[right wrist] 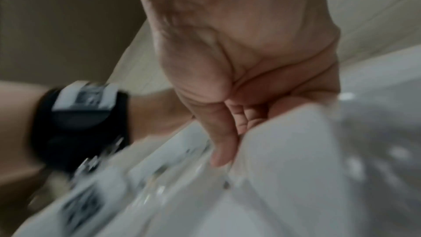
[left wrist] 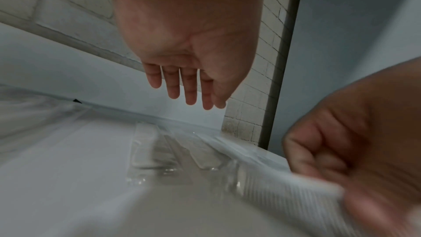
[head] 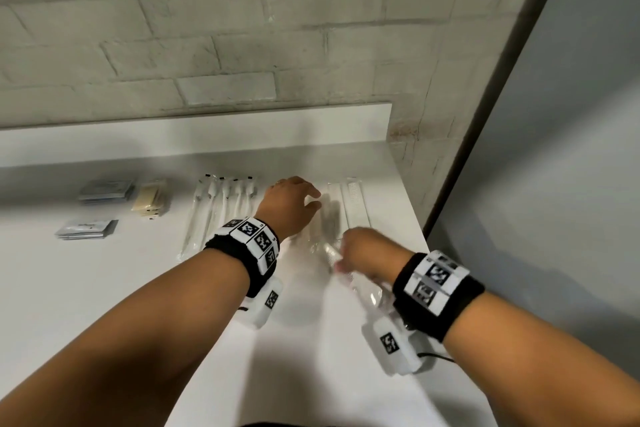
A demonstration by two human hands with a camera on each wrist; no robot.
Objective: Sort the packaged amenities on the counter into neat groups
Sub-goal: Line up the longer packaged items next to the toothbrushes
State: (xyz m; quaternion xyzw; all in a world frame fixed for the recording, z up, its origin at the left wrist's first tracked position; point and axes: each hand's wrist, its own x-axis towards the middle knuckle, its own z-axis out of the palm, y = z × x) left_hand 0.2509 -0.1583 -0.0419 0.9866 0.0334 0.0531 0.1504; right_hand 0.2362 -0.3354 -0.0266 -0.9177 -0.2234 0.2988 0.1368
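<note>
My left hand hovers open, fingers straight, just above several clear-wrapped white combs that lie side by side on the white counter. It holds nothing. My right hand is nearer the counter's front, fingers curled round one wrapped comb. That comb's teeth show blurred in the left wrist view. In the right wrist view my thumb and fingers pinch the same white wrapped comb. More wrapped combs lie to the right of my left hand.
A row of wrapped toothbrushes lies left of the combs. Further left are a cream sachet stack and two grey sachet stacks. A brick wall backs the counter; its right edge meets a grey panel.
</note>
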